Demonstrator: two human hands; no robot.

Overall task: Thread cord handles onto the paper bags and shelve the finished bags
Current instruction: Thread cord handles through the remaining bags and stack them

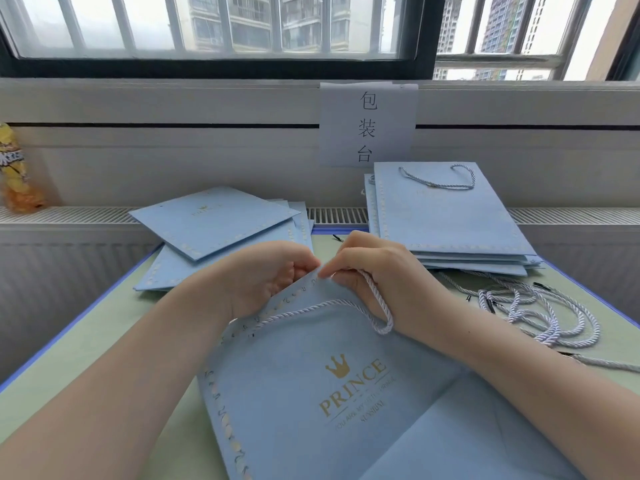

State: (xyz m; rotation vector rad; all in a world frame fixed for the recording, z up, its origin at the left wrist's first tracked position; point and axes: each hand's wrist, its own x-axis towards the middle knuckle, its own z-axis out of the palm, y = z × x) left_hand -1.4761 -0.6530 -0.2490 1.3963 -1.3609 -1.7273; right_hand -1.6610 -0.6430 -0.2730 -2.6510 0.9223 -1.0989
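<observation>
A flat light-blue paper bag [311,393] with a gold crown and "PRINCE" print lies in front of me, its top edge lifted off the table. My left hand [270,275] grips that top edge. My right hand [374,271] pinches a pale twisted cord [377,306] at the same edge, right next to the left fingertips. The cord loops down under my right wrist and runs back across the bag's upper part. Whether its end is through a hole is hidden by my fingers.
A stack of blue bags without cords [214,230] lies at the back left. Bags with cord handles [450,216] are piled at the back right. Loose cords [540,313] lie tangled on the green table [86,341] at the right. A snack packet [15,171] stands on the left ledge.
</observation>
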